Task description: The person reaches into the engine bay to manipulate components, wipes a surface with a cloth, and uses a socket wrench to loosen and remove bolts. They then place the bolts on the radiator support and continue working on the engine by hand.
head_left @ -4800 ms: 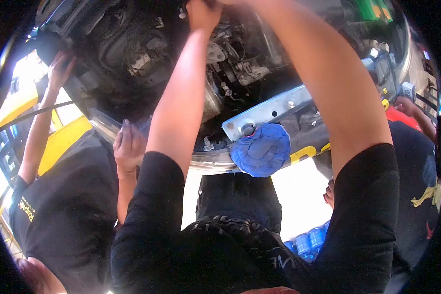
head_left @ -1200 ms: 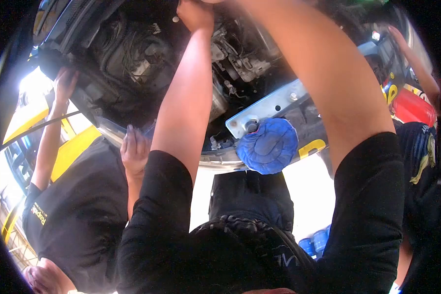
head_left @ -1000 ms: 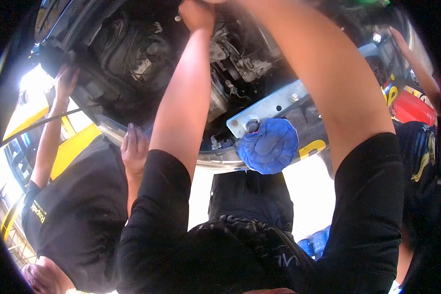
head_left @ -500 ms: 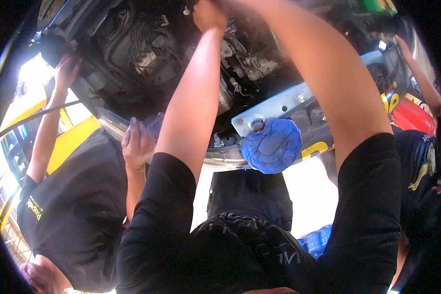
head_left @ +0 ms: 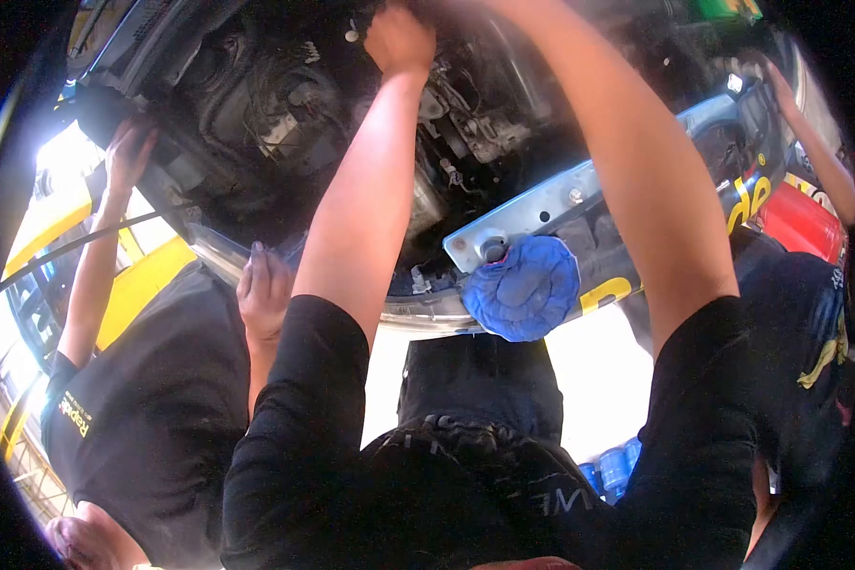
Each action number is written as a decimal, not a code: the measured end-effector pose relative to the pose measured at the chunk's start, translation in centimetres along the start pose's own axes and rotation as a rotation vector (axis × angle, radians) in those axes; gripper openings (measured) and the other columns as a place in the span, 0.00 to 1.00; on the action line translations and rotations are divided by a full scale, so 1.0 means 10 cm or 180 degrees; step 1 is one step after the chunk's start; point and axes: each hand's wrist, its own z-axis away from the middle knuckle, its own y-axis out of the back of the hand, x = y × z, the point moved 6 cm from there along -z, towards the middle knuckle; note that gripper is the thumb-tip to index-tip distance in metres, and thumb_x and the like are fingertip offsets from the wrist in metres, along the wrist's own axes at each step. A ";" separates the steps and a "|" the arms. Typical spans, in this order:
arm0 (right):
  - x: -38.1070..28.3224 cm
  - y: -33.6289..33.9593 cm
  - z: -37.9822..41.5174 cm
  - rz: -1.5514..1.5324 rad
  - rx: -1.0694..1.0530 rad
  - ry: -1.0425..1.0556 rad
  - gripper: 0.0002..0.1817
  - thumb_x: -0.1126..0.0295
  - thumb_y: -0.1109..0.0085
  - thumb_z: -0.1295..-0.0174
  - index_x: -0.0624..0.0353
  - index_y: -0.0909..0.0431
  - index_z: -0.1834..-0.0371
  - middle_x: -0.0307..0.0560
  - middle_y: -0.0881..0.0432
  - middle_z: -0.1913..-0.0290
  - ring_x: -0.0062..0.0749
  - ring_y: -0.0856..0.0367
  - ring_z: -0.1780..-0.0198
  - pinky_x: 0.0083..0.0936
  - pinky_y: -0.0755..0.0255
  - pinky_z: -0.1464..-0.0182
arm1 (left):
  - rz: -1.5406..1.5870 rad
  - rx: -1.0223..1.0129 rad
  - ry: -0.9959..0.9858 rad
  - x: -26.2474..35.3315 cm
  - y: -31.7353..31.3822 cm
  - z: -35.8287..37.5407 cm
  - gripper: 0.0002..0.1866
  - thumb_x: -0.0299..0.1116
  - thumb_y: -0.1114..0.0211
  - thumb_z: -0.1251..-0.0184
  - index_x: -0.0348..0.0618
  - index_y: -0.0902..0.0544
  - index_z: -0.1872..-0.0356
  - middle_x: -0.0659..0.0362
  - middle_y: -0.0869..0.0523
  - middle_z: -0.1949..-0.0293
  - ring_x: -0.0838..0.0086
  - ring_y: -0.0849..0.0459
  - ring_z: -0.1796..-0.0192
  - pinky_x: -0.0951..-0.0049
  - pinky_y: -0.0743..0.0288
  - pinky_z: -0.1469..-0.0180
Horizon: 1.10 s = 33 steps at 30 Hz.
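Observation:
My left hand (head_left: 400,42) is raised into the dark engine bay (head_left: 285,104) of a vehicle, its fingers curled into a closed grip. What they hold, if anything, is hidden. A small pale round knob (head_left: 352,36) shows just left of it. My right forearm (head_left: 589,104) stretches up over the front of the bay, and its hand is past the top edge of the picture. Between my arms lie metal engine parts (head_left: 484,138) and a light-blue metal crossbeam (head_left: 513,223). A round, puckered blue cloth pad (head_left: 522,290) sits at the beam's near end.
At left, a co-worker in a black shirt (head_left: 152,408) has one hand (head_left: 128,157) on a dark part and another (head_left: 264,290) at the bay's edge. A second person's arm (head_left: 807,142) reaches in from the right, near a red object (head_left: 803,223). Blue containers (head_left: 613,467) stand below.
My left hand has come slightly down and left in the picture, showing more of its back. My right arm has shifted a little left. The co-workers' hands stay at about the same places.

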 end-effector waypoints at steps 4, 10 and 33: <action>0.05 0.15 0.17 -0.0390 0.0294 -0.0052 0.19 0.48 0.35 0.37 0.53 0.18 0.59 0.57 0.11 0.55 0.58 0.13 0.50 0.47 0.19 0.47 | 0.0324 0.0552 -0.0360 -0.06 -0.05 -0.04 0.15 0.45 0.34 0.26 0.42 0.15 0.58 0.43 0.09 0.59 0.42 0.11 0.56 0.45 0.18 0.53; 0.06 0.31 0.30 -0.0431 0.0255 -0.0149 0.18 0.51 0.35 0.37 0.56 0.21 0.63 0.60 0.12 0.59 0.60 0.14 0.52 0.49 0.20 0.50 | -0.0142 0.0001 -0.0464 -0.19 -0.06 -0.09 0.16 0.45 0.27 0.35 0.48 0.14 0.54 0.44 0.09 0.59 0.42 0.10 0.53 0.46 0.16 0.51; 0.48 0.89 2.54 -0.1669 0.0594 -0.1074 0.19 0.58 0.28 0.35 0.62 0.23 0.59 0.57 0.16 0.69 0.60 0.15 0.66 0.40 0.24 0.62 | -0.2000 -0.1070 -0.1557 0.21 -0.08 -0.36 0.22 0.49 0.48 0.19 0.43 0.11 0.56 0.42 0.08 0.57 0.42 0.09 0.54 0.44 0.15 0.52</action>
